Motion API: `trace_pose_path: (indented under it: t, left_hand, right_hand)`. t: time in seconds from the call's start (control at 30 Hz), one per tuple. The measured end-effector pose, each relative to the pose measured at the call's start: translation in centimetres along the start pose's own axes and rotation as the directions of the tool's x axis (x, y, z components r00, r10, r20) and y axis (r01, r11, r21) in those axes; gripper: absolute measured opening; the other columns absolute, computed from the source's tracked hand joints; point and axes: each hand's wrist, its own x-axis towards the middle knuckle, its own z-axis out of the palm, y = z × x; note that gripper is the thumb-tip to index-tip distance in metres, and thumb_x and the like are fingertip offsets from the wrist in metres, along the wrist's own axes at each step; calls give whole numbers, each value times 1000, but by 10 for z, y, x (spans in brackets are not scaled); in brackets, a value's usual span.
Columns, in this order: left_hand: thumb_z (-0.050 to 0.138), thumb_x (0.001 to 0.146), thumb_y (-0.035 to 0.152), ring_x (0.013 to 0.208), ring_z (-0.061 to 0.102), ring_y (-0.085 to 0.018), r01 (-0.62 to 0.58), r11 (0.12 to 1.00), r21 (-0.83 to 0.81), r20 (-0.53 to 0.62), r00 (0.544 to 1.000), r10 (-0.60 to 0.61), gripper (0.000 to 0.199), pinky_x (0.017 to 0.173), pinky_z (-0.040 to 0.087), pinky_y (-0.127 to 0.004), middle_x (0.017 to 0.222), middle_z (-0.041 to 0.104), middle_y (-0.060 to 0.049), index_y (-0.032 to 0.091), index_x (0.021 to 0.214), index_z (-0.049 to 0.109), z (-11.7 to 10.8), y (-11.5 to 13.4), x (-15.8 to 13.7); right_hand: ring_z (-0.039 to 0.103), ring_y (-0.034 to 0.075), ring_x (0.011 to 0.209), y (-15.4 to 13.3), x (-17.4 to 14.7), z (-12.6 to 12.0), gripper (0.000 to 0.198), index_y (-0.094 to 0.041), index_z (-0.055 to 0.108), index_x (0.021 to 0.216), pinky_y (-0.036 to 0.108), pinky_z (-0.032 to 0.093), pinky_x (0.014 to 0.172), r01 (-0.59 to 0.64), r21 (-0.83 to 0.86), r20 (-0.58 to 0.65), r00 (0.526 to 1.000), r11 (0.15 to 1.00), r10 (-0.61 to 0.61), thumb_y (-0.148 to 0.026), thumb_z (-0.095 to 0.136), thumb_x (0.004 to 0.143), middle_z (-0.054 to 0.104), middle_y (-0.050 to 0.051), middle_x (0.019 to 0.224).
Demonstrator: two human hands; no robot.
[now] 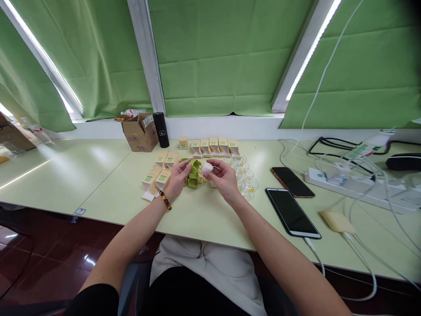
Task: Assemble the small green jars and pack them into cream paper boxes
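My left hand, with a beaded bracelet at the wrist, is closed on a small green egg-carton-like case. Just right of it, my right hand pinches a small white rounded piece, perhaps a sponge. The two hands are close together above the table. More green cases lie below my left hand. Clear plastic shells with yellow labels are grouped beyond my right hand. Small open cream boxes with green labels stand left of my left hand.
A row of cream boxes stands at the back. Behind to the left are a cardboard box and a black bottle. Two phones, a power strip, a yellowish charger and tangled cables occupy the right side.
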Motion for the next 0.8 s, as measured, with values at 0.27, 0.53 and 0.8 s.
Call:
trace_pose_path:
  t: [0.27,0.53,0.8]
  left_hand:
    - [94,81,42,111,75,-22,-81,995,56,62,995,77,56,98,60,-34,127,78,-12,20,129,76,1,-2,0]
    - [96,78,36,112,74,-25,-168,977,133,140,979,149,53,101,60,-39,131,75,-12,21,125,78,9,7,-6]
    - [98,74,30,125,69,-29,-186,964,190,121,979,166,53,106,57,-42,137,73,-13,22,123,80,9,6,-6]
  right_hand:
    - [73,23,84,-1,0,-1,58,-22,80,109,41,64,79,25,-68,-17,1000,997,-26,-62,94,69,82,7,95]
    - [74,23,81,-1,1,-5,57,-22,81,107,41,63,79,9,-72,-13,1000,997,-10,-65,92,71,82,7,98]
    - [75,25,81,3,2,-4,59,-23,83,101,44,65,83,14,-89,-12,1000,996,-15,-69,92,67,83,7,95]
